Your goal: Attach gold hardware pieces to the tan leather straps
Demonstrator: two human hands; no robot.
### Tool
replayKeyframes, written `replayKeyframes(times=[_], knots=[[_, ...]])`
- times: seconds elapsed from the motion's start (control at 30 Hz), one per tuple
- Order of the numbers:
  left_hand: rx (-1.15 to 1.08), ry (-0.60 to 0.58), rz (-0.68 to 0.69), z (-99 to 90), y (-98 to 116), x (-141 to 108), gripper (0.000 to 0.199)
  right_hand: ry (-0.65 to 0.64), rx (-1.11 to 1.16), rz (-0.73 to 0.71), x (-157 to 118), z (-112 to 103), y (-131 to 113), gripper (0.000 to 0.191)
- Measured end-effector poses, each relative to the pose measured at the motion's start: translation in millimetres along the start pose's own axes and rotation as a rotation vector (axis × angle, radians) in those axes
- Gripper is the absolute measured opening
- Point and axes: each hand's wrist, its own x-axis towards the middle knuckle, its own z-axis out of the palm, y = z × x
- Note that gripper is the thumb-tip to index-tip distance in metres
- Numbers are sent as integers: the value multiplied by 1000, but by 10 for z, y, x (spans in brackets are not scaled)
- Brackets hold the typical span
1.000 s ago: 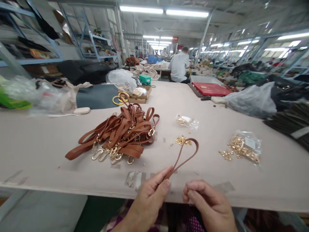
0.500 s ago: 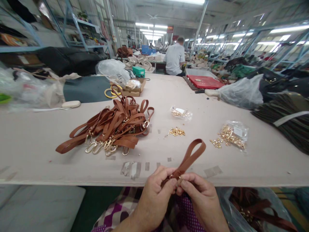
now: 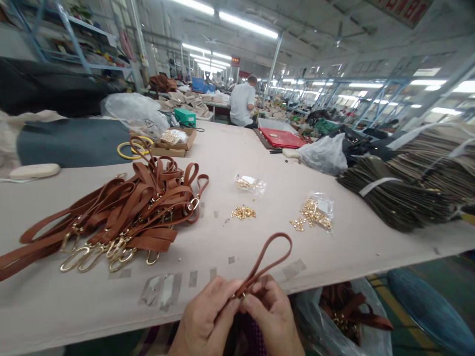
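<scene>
A brown leather wrist strap (image 3: pixel 260 257) rises as a loop from between my two hands at the table's front edge. My left hand (image 3: pixel 210 314) pinches its lower end, fingers closed. Beside it, my right hand (image 3: pixel 272 311) grips the same end, thumb and fingertips close to a small gold metal piece (image 3: pixel 244 295). Most of that fitting is hidden by my fingers. Left of my hands lies a heap of similar brown straps (image 3: pixel 137 198) with gold clasps. Beyond the loop sits a small pile of gold hardware (image 3: pixel 244 212).
Farther back lies a small plastic bag of gold parts (image 3: pixel 249 183); an opened bag (image 3: pixel 318 211) spills more to the right. Dark stacked pieces (image 3: pixel 397 193) cover the right side. Below the edge hangs a plastic bag with brown straps (image 3: pixel 349 316). A person (image 3: pixel 242 104) sits far back.
The view has turned to the right, so the table things appear farther left. The strap's loop has turned from its flat face to its edge. Both hands keep hold of it.
</scene>
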Motion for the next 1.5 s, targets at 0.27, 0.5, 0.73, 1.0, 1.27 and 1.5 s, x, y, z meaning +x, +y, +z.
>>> replayKeyframes(times=[0.27,0.5,0.73,1.0,1.27,1.5], knots=[[-28,-15,-52,60,-103,37,27,25,-29,6,56,101,-75,30],[-425,37,-548,153,-63,168,36,355,-1049,-255,539,-805,-485,25],[-523,132,-702,103,-78,206,60,501,-1512,-342,1053,-1683,-714,25],[-457,159,-674,99,-41,255,52,432,-1603,-374,1098,-1707,-683,26],[-536,177,-717,89,31,332,35,445,-1409,-360,1030,-1721,-745,22],[-549,220,-695,148,47,329,17,147,-824,-409,395,-643,-380,10]])
